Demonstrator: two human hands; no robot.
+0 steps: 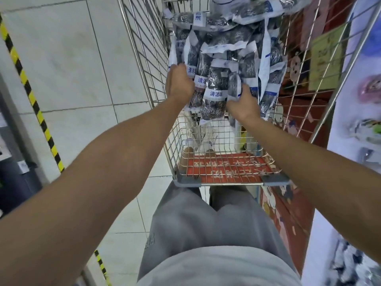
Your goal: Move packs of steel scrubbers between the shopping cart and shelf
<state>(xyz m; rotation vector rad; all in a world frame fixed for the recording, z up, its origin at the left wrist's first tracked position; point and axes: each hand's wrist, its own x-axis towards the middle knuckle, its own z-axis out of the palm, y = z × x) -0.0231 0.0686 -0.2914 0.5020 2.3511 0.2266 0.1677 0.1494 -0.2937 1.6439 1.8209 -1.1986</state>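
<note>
**Both hands gathering scrubber packs inside the cart**

Head view: the shopping cart (186, 162) stands directly ahead of the person, its wire basket taking up the centre of the picture. A loose heap of steel scrubber packs (224, 48), white-and-blue bags with dark wire balls showing through, fills the far part of the cart, while the near part of the cart floor lies bare, with a red mat visible through the mesh.

The left hand (179, 83) reaches in along the cart's left wall. Its grip is closed, fingers curled over the upper edge of a pack on the left edge of the heap. The right hand (243, 102) is further toward the cart's right wall. Its fingers are bent round the side of a narrow pack at the near edge of the heap, so this grip too has hold of a bag. Between the two hands hang several more packs (214, 93). Whether they are clamped between the hands or only resting against them cannot be told.

No shelf shows plainly. Colourful goods lie beyond the cart's right wall, and tiled floor with a yellow-black strip (26, 83) lies beyond its left wall.

My reading is that the step in hand is a pick-up from the cart, a bundle being collected for the shelf. The next move probably calls for drawing both hands together to secure the bundle, then lifting it clear over the cart's rim without the slippery bags sliding out.
</note>
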